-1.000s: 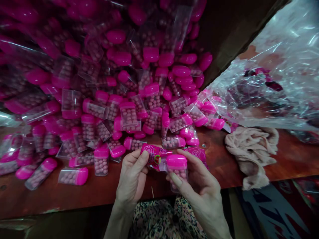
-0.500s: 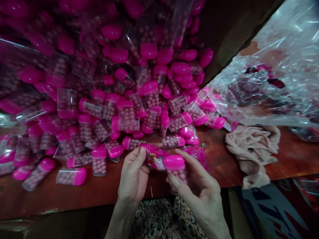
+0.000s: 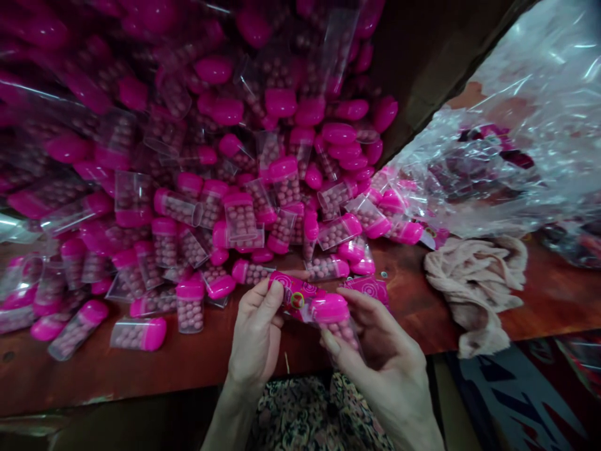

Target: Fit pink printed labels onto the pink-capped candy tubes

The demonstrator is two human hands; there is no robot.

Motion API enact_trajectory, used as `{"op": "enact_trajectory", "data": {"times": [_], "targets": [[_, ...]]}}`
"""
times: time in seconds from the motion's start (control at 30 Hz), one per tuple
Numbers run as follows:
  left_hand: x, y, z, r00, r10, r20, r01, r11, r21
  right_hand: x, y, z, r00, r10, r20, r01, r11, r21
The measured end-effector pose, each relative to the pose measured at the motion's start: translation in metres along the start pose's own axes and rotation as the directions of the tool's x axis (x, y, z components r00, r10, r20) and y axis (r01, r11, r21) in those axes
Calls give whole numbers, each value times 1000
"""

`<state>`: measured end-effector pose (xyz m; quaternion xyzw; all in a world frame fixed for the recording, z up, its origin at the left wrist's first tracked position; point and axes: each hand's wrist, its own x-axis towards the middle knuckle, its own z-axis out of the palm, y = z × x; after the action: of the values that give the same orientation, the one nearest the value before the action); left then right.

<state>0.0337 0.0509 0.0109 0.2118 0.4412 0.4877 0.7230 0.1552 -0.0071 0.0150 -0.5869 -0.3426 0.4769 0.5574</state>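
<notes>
Between thumb and fingers my left hand pinches a printed pink plastic sleeve with swirl marks. My right hand grips a clear candy container of small pink balls, its glossy pink cap pointing up and to the left. The cap meets the right end of the sleeve; whether it has entered the opening I cannot tell. Behind my right fingers lies another printed pink sleeve, partly covered. Just beyond my hands, a filled container rests on its side at the edge of the heap.
A big heap of pink-capped containers covers the back and left of the red-brown wooden table. A crumpled beige cloth lies at the right, before a clear plastic bag. Dark cardboard stands between heap and bag.
Both hands have shifted slightly to the right with the sleeve and the container. The container now tilts more, and its cap sits closer against the sleeve's end.
</notes>
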Motion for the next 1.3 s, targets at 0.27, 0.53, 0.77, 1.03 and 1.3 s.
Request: {"op": "enact_trajectory", "data": {"times": [0.27, 0.53, 0.77, 1.03, 1.3], "targets": [[-2, -5, 3, 999, 30, 29, -32, 998, 51, 4, -3, -12, 979, 183, 91, -188, 981, 52], [-1, -8, 6, 1000, 19, -17, -19, 1000, 23, 4, 2, -20, 972, 211, 108, -223, 968, 113], [1, -11, 4, 998, 58, -5, -57, 992, 111, 3, 7, -34, 977, 129, 172, -110, 987, -115], [3, -14, -2, 995, 73, 66, -83, 980, 178, 3, 13, -29, 958, 143, 249, -191, 965, 180], [1, -13, 2, 992, 111, -59, -110, 994, 8, 7, 17, -27, 966, 144, 214, -185, 965, 185]]}}
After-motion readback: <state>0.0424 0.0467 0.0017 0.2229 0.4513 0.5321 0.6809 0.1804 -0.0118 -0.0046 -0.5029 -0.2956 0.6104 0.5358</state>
